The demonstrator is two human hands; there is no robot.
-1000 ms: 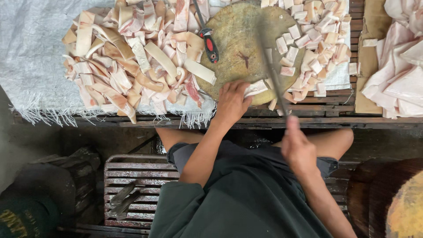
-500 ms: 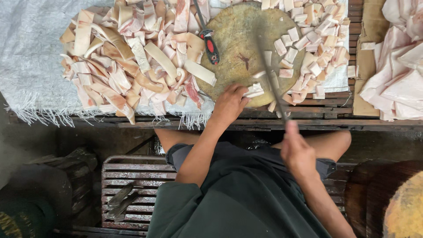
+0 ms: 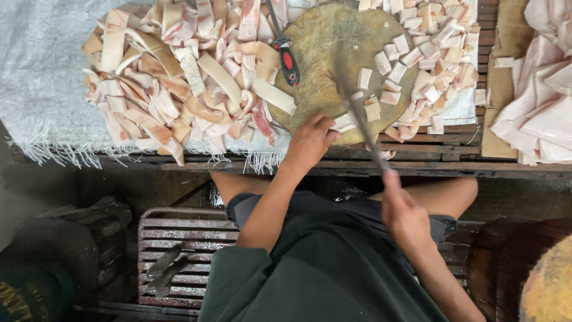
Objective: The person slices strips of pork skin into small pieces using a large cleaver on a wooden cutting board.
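Note:
My left hand (image 3: pixel 310 143) presses a pale meat strip (image 3: pixel 345 122) flat at the near edge of a round wooden chopping block (image 3: pixel 325 48). My right hand (image 3: pixel 402 209) grips the handle of a long knife (image 3: pixel 357 107), whose blurred blade slants up over the strip. Small cut cubes of meat (image 3: pixel 429 53) are heaped on the block's right side. A big pile of long pork-skin strips (image 3: pixel 179 77) lies to the left of the block. A second knife with a red and black handle (image 3: pixel 289 59) rests on the block's left edge.
A white woven sheet (image 3: pixel 42 71) covers the wooden slat bench (image 3: pixel 417 158). Large pale slabs of meat (image 3: pixel 542 101) sit on cardboard at the right. Below, a rusty metal grate (image 3: pixel 179 238) stands by my knees, and a round yellowish object (image 3: pixel 548 286) sits at the bottom right.
The knife blade has swung up and leftward over the block, now blurred. My left hand stays pressed on the strip. More cut cubes lie near the blade.

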